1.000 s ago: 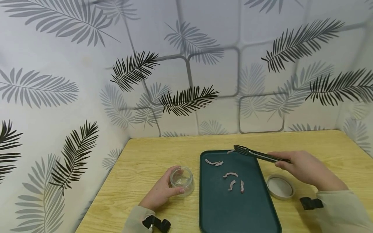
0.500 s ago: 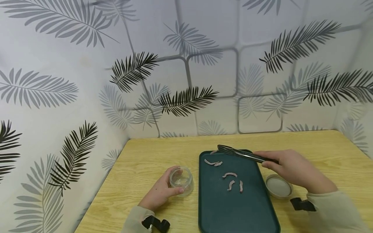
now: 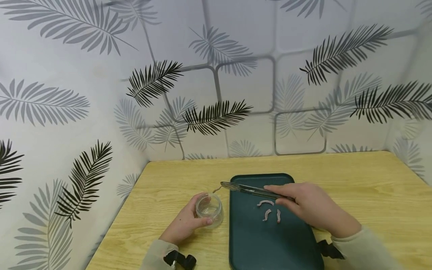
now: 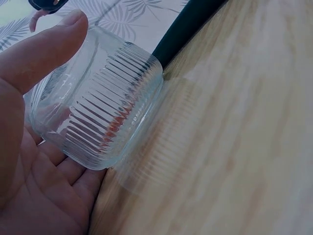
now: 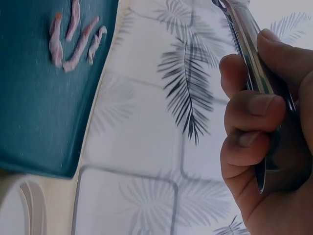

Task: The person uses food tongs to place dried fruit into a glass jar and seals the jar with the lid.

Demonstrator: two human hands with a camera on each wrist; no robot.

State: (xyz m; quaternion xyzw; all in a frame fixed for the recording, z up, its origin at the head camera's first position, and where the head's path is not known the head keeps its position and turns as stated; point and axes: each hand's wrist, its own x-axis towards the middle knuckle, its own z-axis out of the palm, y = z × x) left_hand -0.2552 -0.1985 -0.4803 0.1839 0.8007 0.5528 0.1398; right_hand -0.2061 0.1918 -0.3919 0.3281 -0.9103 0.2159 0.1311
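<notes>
My left hand [image 3: 183, 224] holds a small clear glass jar [image 3: 210, 214] on the table, thumb on the near side and fingers behind. In the left wrist view the jar [image 4: 105, 105] shows ribbed walls. My right hand [image 3: 308, 206] grips metal tongs [image 3: 251, 190] that reach left across the tray. From their tips hangs a thin, pinkish, meat-like strip [image 3: 216, 189], just above and beside the jar's far rim. More strips [image 3: 265, 202] lie on the dark green tray [image 3: 270, 247]; the right wrist view shows several strips [image 5: 56, 41] there.
The tray stands right of the jar on the wooden table [image 3: 162, 187]. A round white lid [image 5: 34, 208] shows beside the tray in the right wrist view; the right arm hides it in the head view. A leaf-patterned wall [image 3: 236, 123] rises behind the table.
My right hand has moved left with the tongs, from the tray's far edge to the jar. The strip from that edge now hangs in the tongs. The left hand and jar stay put.
</notes>
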